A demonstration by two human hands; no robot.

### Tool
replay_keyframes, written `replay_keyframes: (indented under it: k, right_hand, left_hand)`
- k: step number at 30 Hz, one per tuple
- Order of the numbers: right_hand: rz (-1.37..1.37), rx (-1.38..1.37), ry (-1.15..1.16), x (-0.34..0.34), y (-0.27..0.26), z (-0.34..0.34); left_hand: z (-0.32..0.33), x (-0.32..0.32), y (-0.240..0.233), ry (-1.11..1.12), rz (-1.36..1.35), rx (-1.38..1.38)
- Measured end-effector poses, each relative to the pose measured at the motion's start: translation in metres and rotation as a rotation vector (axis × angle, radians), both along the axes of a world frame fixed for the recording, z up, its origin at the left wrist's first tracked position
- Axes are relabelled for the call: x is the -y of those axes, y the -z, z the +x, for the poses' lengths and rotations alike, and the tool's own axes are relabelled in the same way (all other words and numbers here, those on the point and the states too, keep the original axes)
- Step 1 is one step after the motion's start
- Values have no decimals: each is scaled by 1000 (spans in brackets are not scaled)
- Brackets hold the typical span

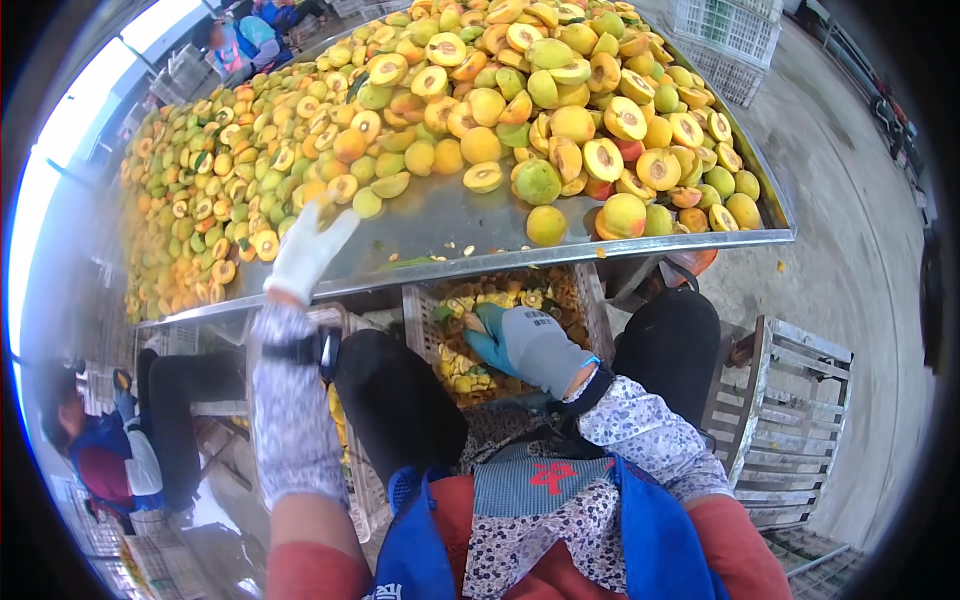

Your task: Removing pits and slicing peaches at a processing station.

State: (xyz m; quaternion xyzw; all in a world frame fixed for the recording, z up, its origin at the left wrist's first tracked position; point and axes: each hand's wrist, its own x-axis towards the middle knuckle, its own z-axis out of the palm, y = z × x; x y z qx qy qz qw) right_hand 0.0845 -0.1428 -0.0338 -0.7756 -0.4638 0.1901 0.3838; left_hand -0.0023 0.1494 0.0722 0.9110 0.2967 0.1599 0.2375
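My left hand (pixel 311 247), in a white glove, reaches over the near edge of a metal-topped table (pixel 450 214). Its fingers are spread and blurred, close to a halved peach (pixel 343 188) and a yellow-green fruit piece (pixel 367 202). Whole and halved peaches (pixel 480 105) are heaped across the table, some with pits showing. Lower down, my right hand (pixel 529 345) wears a grey and blue glove and is over a plastic crate (pixel 421 319) between my knees. Yellow fruit scraps and pits (pixel 461 367) fill that crate. The right fingers curl inward; whether they hold anything is hidden.
A second crate (pixel 360 480) stands by my left knee. To the right is a slatted wooden piece (pixel 795 420). White crates (pixel 724 45) are stacked beyond the table. One person (pixel 112 465) sits at the left, another (pixel 251 41) at the far side.
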Motion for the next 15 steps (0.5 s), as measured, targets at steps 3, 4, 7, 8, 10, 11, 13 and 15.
replay_keyframes:
  k: [3, 4, 7, 8, 10, 11, 13, 15]
  right_hand:
    - [47, 12, -28, -2, -8, -1]
    - [22, 24, -13, -4, -8, -2]
    - [91, 49, -29, -6, -8, 1]
    - [87, 15, -2, -7, -12, -1]
    - [89, -19, 23, -9, -15, -3]
    - [183, 14, 52, -10, -15, -5]
    - [283, 49, 73, -11, -16, -8]
    - [236, -60, 82, -13, -21, -8]
  left_hand:
    - [52, -18, 14, -35, 56, -285]
    - [65, -21, 20, -64, 121, -471]
    - [82, -25, 19, -1, 227, -582]
    - [83, -24, 18, 35, 223, -637]
    - [79, -17, 18, 42, 221, -627]
    - [73, -14, 17, 47, 214, -613]
    - [52, -21, 24, 57, 165, -549]
    - [27, -23, 31, 116, -474, 100]
